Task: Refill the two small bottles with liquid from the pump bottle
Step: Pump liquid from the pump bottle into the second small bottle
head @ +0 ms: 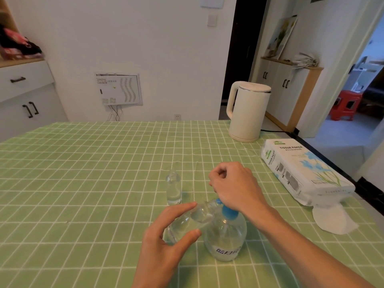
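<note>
Left hand [166,231] grip clasped small bottle [187,223], tilted, mouth toward blue pump head [227,213], likely to catch liquid. Right hand [234,186] bore down on pump bottle [225,235]; fingers curled, grip contents unclear. Second small bottle [173,190] stood upright on tabletop [83,183], apparently waiting.

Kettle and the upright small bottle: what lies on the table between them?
Only bare green tablecloth, as the head view shows, from the kettle to the upright small bottle.

The tissue pack [305,167] reads "TISSUE PAPER".
</note>
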Tool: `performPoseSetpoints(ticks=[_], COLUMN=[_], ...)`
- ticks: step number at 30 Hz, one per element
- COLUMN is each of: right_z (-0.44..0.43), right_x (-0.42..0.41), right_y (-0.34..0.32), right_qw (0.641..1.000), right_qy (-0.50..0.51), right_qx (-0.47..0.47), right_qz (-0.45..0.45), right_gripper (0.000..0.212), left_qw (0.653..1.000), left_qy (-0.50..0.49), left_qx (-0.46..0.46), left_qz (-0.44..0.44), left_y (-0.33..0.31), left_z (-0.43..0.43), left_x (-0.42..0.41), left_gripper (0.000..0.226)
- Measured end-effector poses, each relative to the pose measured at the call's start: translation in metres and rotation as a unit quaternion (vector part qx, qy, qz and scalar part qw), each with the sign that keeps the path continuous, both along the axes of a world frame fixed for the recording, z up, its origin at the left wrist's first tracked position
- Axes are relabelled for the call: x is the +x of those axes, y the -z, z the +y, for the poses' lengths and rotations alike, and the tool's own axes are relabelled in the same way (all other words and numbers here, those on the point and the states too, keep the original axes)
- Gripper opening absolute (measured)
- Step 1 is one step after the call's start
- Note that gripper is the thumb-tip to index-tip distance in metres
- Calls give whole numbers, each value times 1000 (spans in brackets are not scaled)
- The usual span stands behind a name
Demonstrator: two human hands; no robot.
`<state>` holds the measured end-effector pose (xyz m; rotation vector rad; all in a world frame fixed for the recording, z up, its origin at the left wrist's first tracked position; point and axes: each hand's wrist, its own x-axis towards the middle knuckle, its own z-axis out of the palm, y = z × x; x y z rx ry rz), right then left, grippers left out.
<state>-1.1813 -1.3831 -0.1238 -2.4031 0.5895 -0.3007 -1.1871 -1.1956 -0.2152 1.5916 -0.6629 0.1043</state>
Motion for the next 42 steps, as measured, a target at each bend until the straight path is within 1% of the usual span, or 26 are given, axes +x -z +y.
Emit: performPoseSetpoints(ticks=[4, 11, 14, 19, 23, 29, 32, 42], right_z=[0, 0, 0, -1, 0, 0, 1, -2], right_x=[0, -2, -3, -2, -1, -1, -2, -2], right_y=[3, 9, 8, 2, -1, 2, 6, 3], right_qw=[1000, 1000, 1000, 1000, 1000, 1000, 1000, 1000], right_qy=[7, 12, 11, 7, 0, 7, 5, 8], right_qx=[19, 15, 13, 15, 4, 27, 28, 27], right_qz=[-3, 5, 3, 3, 1, -3, 5, 11], right_gripper=[30, 29, 30, 29, 29, 29, 31, 30], left_qw=[1000, 1000, 1000, 1000, 1000, 1000, 1000, 1000], left_qy=[-5, -4, -4, -2, -3, 3, 6, 2], left_qx=[-5, -5, -9, 3, -5, -4, -1, 5], left_qz=[1, 1, 1, -3, 5, 8, 6, 5], left_y=[0, 1, -1, 0, -2, -2, 0, -1], left_z=[-1, -2, -2, -1, 0, 1, 1, 0], left_x=[-1, -1, -2, -3, -3, -2, 0, -2], left_gripper=[52, 54, 50, 57, 49, 47, 50, 48])
